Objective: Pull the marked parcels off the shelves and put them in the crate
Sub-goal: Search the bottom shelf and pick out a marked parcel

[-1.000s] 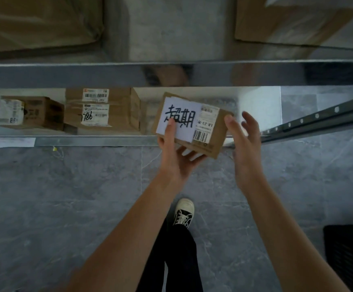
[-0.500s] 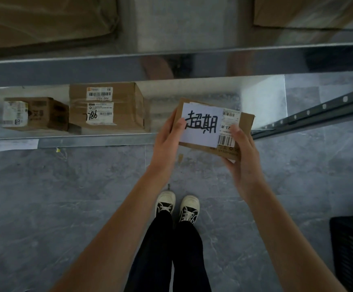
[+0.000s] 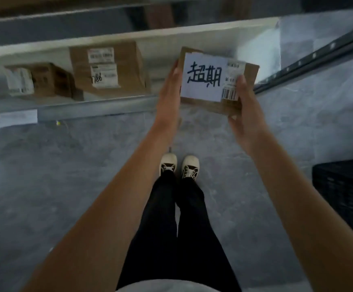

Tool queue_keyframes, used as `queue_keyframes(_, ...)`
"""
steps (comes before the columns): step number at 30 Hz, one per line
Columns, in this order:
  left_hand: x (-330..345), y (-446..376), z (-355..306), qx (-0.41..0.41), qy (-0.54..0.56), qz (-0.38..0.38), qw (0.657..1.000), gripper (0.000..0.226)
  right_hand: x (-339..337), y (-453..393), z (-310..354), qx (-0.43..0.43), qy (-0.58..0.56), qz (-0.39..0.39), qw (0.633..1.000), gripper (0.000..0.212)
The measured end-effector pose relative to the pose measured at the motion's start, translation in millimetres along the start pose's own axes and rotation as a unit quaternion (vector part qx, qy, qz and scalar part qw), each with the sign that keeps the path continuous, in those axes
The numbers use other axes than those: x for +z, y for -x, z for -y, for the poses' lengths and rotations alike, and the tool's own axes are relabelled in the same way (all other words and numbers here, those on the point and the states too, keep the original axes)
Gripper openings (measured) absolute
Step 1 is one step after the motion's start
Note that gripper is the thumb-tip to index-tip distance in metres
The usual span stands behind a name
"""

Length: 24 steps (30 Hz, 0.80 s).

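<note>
A small cardboard parcel (image 3: 207, 81) with a white sheet bearing black handwritten characters and a barcode label is held in the air just in front of the low shelf (image 3: 99, 106). My left hand (image 3: 169, 95) grips its left side. My right hand (image 3: 245, 110) grips its right front corner, thumb on the barcode label. The dark plastic crate (image 3: 344, 190) stands on the floor at the right edge, partly cut off.
Two other cardboard boxes, a larger one (image 3: 108, 68) and a smaller one (image 3: 38, 81), sit on the low shelf to the left. A perforated metal rail (image 3: 318, 53) runs diagonally at upper right. Grey tiled floor and my own legs lie below.
The parcel came off the shelf into both hands. My right hand, open beside it a second ago, now grips its right corner. The view has tilted down and the crate shows more.
</note>
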<state>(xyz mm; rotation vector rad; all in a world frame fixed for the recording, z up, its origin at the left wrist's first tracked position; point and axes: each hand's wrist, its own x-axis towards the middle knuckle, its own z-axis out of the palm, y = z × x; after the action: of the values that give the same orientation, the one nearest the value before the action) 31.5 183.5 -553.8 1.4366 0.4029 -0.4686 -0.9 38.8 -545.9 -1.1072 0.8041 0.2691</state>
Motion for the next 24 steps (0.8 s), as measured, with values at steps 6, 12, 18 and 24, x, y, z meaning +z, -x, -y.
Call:
queue_keyframes(6, 8, 14, 6, 0.034, -0.037, 0.031, 0.998, 0.044, -18, 15, -8, -0.017, -0.009, -0.024, 1.0, 0.048)
queue_keyframes(12, 20, 22, 8, 0.049, -0.053, 0.048, 0.996, 0.043, -33, 30, -20, -0.044, -0.038, -0.046, 0.997, 0.052)
queue_keyframes(18, 33, 45, 2, 0.055, -0.082, 0.074, 0.992, 0.044, -46, 59, -23, -0.053, -0.075, -0.102, 0.99, 0.051)
queue_keyframes(24, 64, 85, -33, 0.067, -0.096, 0.14, 0.983, 0.041, -64, 105, 6, -0.077, -0.067, -0.154, 0.983, 0.05)
